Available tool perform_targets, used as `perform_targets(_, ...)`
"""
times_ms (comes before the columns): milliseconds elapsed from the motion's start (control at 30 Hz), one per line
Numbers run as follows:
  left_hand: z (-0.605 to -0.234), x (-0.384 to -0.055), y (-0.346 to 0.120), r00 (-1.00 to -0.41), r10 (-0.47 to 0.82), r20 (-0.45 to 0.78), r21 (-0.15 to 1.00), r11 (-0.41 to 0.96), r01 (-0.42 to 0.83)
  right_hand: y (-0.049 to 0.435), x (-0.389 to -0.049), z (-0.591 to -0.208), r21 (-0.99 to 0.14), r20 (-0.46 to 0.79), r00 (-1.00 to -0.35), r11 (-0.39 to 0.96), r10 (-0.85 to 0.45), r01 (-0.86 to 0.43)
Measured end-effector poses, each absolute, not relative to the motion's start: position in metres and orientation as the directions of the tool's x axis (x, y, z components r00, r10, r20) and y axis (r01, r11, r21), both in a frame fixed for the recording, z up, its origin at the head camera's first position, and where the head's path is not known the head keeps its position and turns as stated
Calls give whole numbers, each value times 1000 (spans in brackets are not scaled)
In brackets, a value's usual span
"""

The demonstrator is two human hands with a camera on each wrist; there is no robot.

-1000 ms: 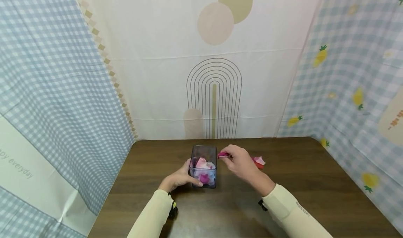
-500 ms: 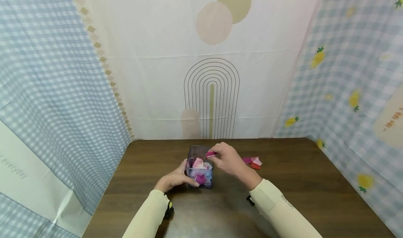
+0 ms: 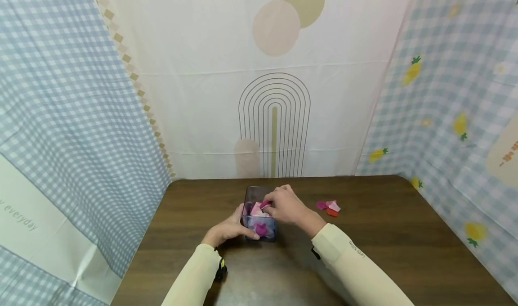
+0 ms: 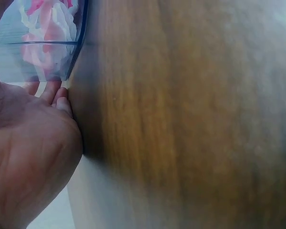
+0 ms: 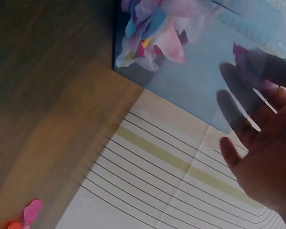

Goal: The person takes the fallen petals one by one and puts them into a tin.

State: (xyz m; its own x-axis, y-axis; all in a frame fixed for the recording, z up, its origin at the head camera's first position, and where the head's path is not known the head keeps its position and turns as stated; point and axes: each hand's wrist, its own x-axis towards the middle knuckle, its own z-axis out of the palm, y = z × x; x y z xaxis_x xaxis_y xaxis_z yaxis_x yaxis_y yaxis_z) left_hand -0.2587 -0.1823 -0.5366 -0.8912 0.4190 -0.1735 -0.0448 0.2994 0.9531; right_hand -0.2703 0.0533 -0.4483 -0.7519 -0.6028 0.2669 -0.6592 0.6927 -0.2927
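A clear, bluish plastic box [image 3: 253, 194] stands on the table, partly filled with loose artificial petals [image 3: 256, 209] in pink, white, blue and magenta. My left hand [image 3: 227, 229] grips its left side, thumb across the front and fingers behind; the left wrist view shows fingertips low by the box wall [image 4: 7, 67]. Between thumb and fingers, my right hand [image 3: 287, 207] pinches a magenta petal [image 3: 265, 204] at the box opening. Through the tinted wall in the right wrist view, that petal [image 5: 248, 62] shows above the heap, with some fingers inside the box.
To the right of the box lie a magenta petal [image 3: 321, 204], a pale pink petal [image 3: 333, 205] and a red petal [image 3: 332, 212]. The dark wooden table [image 3: 384, 247] meets a patterned cloth [image 3: 202, 117] at its back edge.
My right hand has moved left and down with the magenta petal, from beside the box into its opening. The left hand keeps its hold on the box.
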Motion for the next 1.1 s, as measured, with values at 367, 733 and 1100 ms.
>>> perform_targets(367,-536,-261,-180,-892,424,-160,949,315,-21,56,-277,-451,-424,152,-812,705,-563,-568)
perform_targets(733,-537,-259,-181,-890,420,-178,946,321,-38,56,-273,-455,-512,121,-837,689,-534,-513)
perform_targets(1100,-539,-260,-181,-898,408,-164,946,324,-26,59,-273,-462,-566,202,-827,627,-524,-535)
